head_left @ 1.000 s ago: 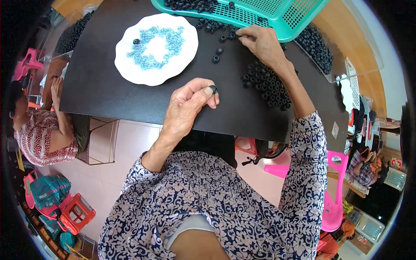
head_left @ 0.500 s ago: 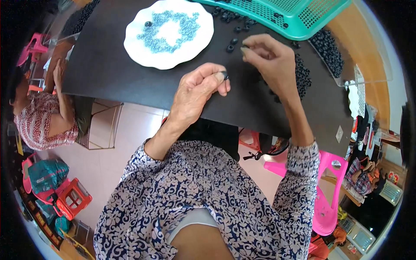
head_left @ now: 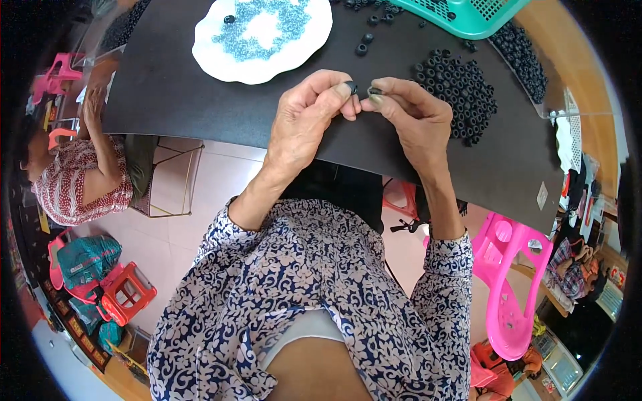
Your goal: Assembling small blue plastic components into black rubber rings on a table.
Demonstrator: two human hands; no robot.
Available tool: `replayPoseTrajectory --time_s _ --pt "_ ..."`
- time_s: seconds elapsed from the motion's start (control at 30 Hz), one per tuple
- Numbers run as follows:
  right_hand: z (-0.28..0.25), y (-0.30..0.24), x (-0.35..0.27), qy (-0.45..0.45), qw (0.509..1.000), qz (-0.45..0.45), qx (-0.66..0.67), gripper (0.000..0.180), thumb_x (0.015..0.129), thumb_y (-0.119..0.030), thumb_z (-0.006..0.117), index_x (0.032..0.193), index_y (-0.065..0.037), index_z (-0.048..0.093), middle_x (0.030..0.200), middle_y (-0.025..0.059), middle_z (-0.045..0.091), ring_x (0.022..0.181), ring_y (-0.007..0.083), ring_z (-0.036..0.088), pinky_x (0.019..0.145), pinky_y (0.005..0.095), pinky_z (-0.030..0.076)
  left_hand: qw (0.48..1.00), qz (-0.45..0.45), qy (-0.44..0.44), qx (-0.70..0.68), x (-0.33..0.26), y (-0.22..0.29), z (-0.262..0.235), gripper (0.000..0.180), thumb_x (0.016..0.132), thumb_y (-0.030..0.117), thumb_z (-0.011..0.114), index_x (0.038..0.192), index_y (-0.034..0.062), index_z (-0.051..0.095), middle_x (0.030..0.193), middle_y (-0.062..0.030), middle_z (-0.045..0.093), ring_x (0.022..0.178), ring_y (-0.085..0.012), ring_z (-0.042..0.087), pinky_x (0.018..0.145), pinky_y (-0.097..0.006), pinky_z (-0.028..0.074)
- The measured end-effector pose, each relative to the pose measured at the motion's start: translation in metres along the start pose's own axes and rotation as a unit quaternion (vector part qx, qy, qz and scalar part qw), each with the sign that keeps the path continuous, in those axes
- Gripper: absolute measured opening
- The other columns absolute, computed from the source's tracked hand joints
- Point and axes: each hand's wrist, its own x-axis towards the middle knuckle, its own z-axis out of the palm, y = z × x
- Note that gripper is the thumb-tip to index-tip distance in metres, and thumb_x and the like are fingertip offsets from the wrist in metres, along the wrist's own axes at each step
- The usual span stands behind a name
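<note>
My left hand (head_left: pixel 302 119) pinches a small black ring-shaped part (head_left: pixel 352 87) between thumb and forefinger, its other fingers curled. Close beside it, fingertips nearly meeting, my right hand (head_left: pixel 420 119) is closed in a pinch. Something small and dark shows at its fingertips, too little of it to name. Right of that hand lies a heap of black ring-shaped parts (head_left: pixel 461 93) on the dark table (head_left: pixel 221 110). Two loose black parts (head_left: pixel 362 49) sit beyond my hands. A white scalloped plate (head_left: pixel 251 72) at the far left holds many tiny clear-bluish pieces and one black part (head_left: pixel 229 19).
A green perforated basket (head_left: pixel 478 28) stands at the far right, beside a clear-walled tray of black parts (head_left: pixel 525 63). At left, another person (head_left: pixel 80 180) sits at the table. Pink stools (head_left: pixel 511 294) and a red stool (head_left: pixel 128 293) stand on the floor.
My right hand has come left from near the loose black parts to my left hand, uncovering the heap. My left hand keeps its pinch on the black part. The view has shifted slightly.
</note>
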Motion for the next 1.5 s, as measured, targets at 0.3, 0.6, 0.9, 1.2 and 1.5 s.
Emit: replayPoseTrajectory --time_s 0.3,0.6,0.9,1.2,1.5 --pt "-0.003 -0.007 -0.001 -0.022 0.999 -0.019 0.023 0.019 0.081 0.008 0.068 0.1 0.005 0.065 0.09 0.0088 0.067 0.078 0.0151 0.067 0.074 0.0254 0.056 0.999 0.014 -0.012 0.042 0.003 -0.006 0.001 0.018 0.096 0.011 0.053 0.103 -0.0036 0.061 0.082 -0.0036 0.062 0.077 -0.0089 0.058 0.075 -0.023 0.048" --pt "-0.005 0.0 0.0 -0.039 0.998 -0.046 0.027 0.019 0.078 0.01 0.069 0.095 0.003 0.063 0.093 0.0075 0.064 0.081 0.0131 0.065 0.076 0.0247 0.054 0.997 -0.001 -0.027 0.072 0.0 -0.001 0.005 0.02 0.097 0.014 0.055 0.105 -0.0028 0.061 0.081 -0.0025 0.06 0.078 -0.008 0.056 0.073 -0.021 0.047" --pt "-0.003 -0.004 -0.001 -0.056 0.997 -0.053 0.001 0.019 0.077 0.012 0.069 0.093 0.003 0.063 0.094 0.0062 0.063 0.084 0.0112 0.062 0.076 0.0227 0.052 0.995 0.002 -0.024 0.094 -0.003 -0.003 0.002 0.021 0.096 0.016 0.055 0.105 -0.0024 0.061 0.08 -0.0016 0.06 0.078 -0.0071 0.056 0.073 -0.021 0.046" --pt "-0.004 -0.001 -0.001 -0.067 0.996 -0.043 0.026 0.017 0.078 0.003 0.072 0.094 0.001 0.066 0.089 0.0037 0.067 0.082 0.0092 0.065 0.075 0.0206 0.051 0.982 0.028 -0.029 0.182 -0.005 0.003 0.006 0.02 0.097 0.014 0.054 0.106 -0.002 0.06 0.081 -0.0017 0.061 0.076 -0.0078 0.058 0.071 -0.021 0.049" --pt "-0.013 -0.002 0.0 -0.122 0.99 0.032 0.07 0.026 0.076 0.006 0.073 0.099 0.001 0.061 0.091 0.0038 0.064 0.083 0.0102 0.064 0.075 0.0219 0.053 0.976 0.023 -0.099 0.195 -0.007 0.009 0.005 0.02 0.099 0.015 0.049 0.105 -0.0011 0.059 0.075 -0.0027 0.061 0.071 -0.0091 0.061 0.067 -0.023 0.05"
